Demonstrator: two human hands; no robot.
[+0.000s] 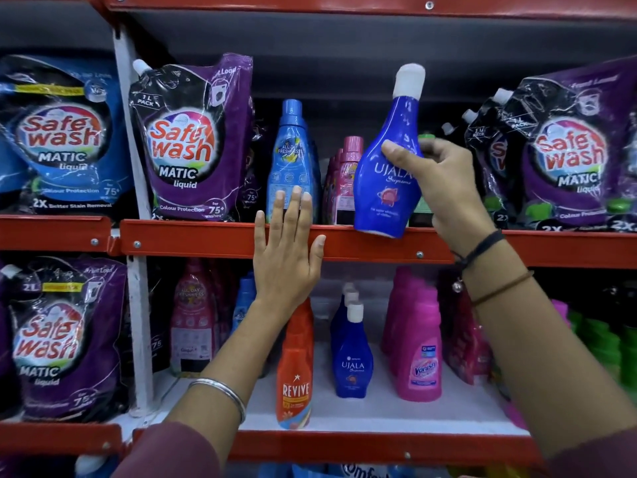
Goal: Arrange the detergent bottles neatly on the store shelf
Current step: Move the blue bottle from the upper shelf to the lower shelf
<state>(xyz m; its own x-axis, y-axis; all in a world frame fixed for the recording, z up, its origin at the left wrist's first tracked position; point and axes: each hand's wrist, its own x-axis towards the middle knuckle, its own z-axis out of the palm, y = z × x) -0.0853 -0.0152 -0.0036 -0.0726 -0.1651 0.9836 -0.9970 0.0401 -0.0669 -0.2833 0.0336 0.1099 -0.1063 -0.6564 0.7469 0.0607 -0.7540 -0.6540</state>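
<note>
My right hand point(444, 188) grips a deep blue Ujala bottle point(386, 188) with a white cap, tilted, its base just over the red front lip of the upper shelf point(206, 238). My left hand point(286, 250) is open and flat, fingers spread, in front of that lip, fingertips near the base of a light blue softener bottle point(291, 157). A row of pink bottles point(346, 181) stands between the light blue bottle and the held one. On the lower shelf stand an orange Revive bottle point(296, 370), a row of blue Ujala bottles point(351, 357) and pink Vanish bottles point(418, 350).
Purple Safewash pouches point(191, 139) fill the upper shelf's left; more Safewash pouches point(568, 157) crowd its right. A white upright post point(132, 188) divides the bays. Green bottles point(606, 346) stand lower right. Bare white shelf board point(379, 412) shows in front of the lower bottles.
</note>
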